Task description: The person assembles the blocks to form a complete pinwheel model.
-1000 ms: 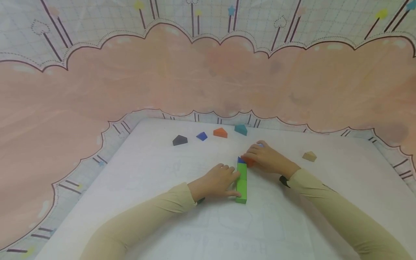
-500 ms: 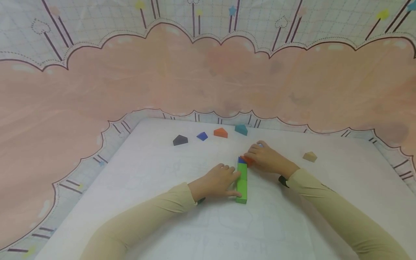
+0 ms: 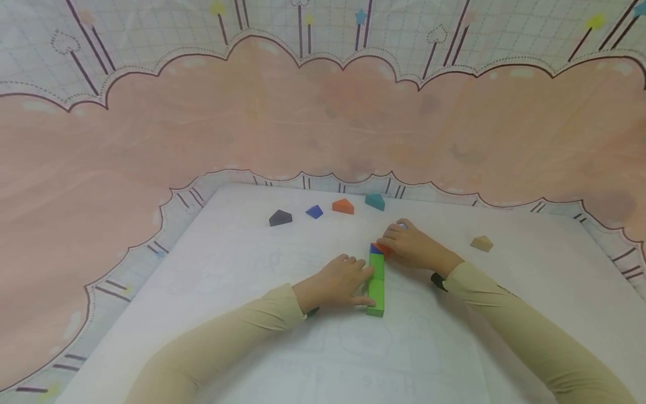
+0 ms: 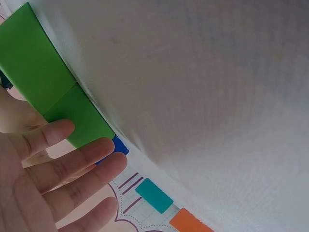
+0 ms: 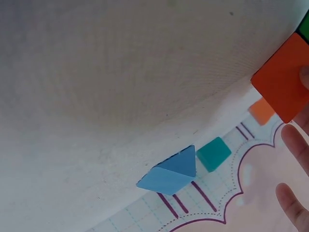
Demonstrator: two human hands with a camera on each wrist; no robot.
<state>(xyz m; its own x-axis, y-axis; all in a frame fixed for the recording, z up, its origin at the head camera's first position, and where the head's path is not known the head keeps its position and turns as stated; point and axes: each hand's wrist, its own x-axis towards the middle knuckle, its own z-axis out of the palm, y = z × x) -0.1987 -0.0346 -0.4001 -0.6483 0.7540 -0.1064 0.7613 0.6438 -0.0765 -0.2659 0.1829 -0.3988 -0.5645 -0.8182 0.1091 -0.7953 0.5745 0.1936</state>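
Two green blocks point(image 3: 375, 286) lie end to end in a line on the white table. A small blue triangular block point(image 3: 375, 250) sits at their far end. Beside the blue piece, an orange block point(image 3: 386, 249) touches it, partly hidden by my right hand point(image 3: 416, 245), which pinches it. In the right wrist view, a fingertip rests on the orange block's face point(image 5: 280, 79). My left hand point(image 3: 335, 282) touches the green blocks from the left with fairly straight fingers; its thumb lies by the near end. The left wrist view shows these fingers point(image 4: 72, 169) extended.
Along the far edge lie a dark grey block point(image 3: 280, 218), a small blue one point(image 3: 314, 211), an orange one point(image 3: 343, 206) and a teal one point(image 3: 375, 201). A tan block point(image 3: 481, 243) lies right. Behind the right hand is a light blue triangular block point(image 5: 171, 171).
My right hand has shifted the orange block slightly so that it meets the blue triangular block more closely. The left hand and green blocks stay in place.
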